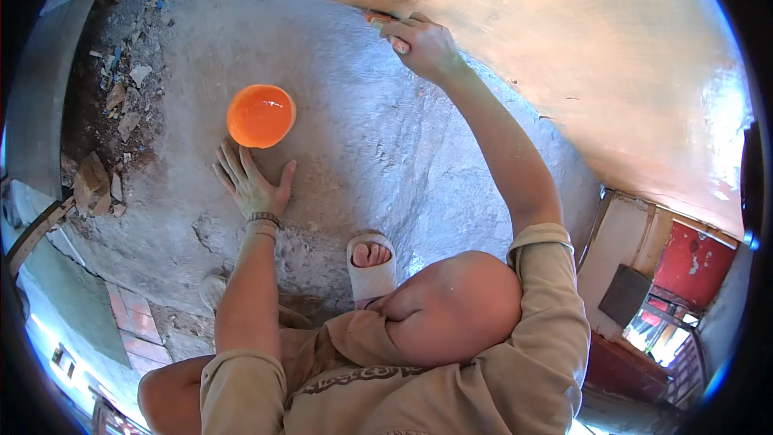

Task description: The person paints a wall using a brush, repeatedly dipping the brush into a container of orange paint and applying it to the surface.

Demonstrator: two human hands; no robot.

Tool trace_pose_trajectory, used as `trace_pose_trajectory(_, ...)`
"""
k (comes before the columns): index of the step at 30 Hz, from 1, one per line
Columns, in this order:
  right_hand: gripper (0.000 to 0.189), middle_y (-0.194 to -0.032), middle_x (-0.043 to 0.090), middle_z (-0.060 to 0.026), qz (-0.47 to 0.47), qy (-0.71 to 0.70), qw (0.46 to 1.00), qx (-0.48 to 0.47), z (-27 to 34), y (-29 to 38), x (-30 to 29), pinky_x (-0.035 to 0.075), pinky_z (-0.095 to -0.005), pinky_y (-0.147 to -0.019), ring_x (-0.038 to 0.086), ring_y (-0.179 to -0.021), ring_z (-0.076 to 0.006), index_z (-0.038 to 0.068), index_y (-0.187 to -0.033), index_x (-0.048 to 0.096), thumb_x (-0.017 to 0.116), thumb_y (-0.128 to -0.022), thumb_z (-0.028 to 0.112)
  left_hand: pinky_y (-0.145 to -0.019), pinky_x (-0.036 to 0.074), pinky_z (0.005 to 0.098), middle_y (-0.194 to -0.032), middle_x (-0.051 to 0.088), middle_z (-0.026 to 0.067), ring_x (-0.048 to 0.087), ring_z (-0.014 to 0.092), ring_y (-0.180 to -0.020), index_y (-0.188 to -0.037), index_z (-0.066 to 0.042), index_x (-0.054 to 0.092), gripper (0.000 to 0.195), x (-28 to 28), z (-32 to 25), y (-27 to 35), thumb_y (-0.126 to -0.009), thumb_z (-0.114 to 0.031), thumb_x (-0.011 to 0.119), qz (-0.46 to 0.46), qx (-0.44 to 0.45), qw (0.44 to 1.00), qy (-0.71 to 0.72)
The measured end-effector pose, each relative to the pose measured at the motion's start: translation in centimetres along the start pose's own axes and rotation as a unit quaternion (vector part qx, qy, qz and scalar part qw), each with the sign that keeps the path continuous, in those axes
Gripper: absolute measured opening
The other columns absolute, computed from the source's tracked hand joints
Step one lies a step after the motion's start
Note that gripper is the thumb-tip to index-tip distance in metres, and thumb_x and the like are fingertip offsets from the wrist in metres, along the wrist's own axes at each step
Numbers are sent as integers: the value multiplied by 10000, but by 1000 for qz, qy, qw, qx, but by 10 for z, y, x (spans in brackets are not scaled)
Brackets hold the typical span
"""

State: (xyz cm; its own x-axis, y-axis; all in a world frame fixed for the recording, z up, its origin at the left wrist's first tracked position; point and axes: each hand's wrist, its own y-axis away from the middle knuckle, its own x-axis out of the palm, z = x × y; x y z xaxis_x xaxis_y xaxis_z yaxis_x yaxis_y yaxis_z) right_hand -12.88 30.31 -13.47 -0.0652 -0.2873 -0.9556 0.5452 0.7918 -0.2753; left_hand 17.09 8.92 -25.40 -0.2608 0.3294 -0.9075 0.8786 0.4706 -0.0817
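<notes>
My right hand (423,45) grips the handle of a paintbrush (378,20), whose orange-smeared bristles are at the foot of the cream and orange wall (513,30), where it meets the concrete floor (326,151). Below and left of it, my left hand (256,187) lies with fingers spread on the floor, holding nothing. Its fingertips are just beside a round container of bright orange paint (261,116); whether they touch it is not clear. A bracelet circles my left wrist.
Stones (92,184) and rubble lie along the left edge of the floor, beside a grey panel (48,96). My sandalled foot (371,260) is on the floor between my arms. At the lower right stands a worn red and cream panel (694,263).
</notes>
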Motion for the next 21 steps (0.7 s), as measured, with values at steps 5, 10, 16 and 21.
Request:
trace_pose_trajectory(5,173,-925,671,-4,-2,58,997,-54,-1,-5,4,554,-381,-690,633,-845,-243,175,-916,652,652,-758,104,-1179,69,576,-1540,205,273,111,421,-1461,-1432,20,307,988,3,1,0,-762,-597,690,-18,7,999,26)
trace_pose_trajectory(10,207,-1109,637,-89,-2,107,992,-64,14,16,17,569,-392,-729,615,-1015,-284,146,-879,628,685,-680,149,-1176,77,582,-1536,214,280,128,430,-1456,-1427,13,317,974,-1,4,0,-756,-574,708,-22,-1,999,44)
trace_pose_trajectory(16,264,-1181,577,-179,8,84,995,-61,38,50,20,582,-397,-758,605,-1090,-322,144,-902,609,718,-662,137,-1173,104,581,-1534,217,284,144,441,-1449,-1426,14,321,961,-1,0,-2,-760,-561,710,-24,4,999,43)
trace_pose_trajectory(21,263,-1110,585,-143,39,72,996,-20,14,19,24,583,-382,-728,616,-1052,-310,143,-897,607,719,-659,136,-1174,106,581,-1535,224,275,149,438,-1449,-1423,13,326,955,1,0,-2,-763,-564,705,-32,8,999,40)
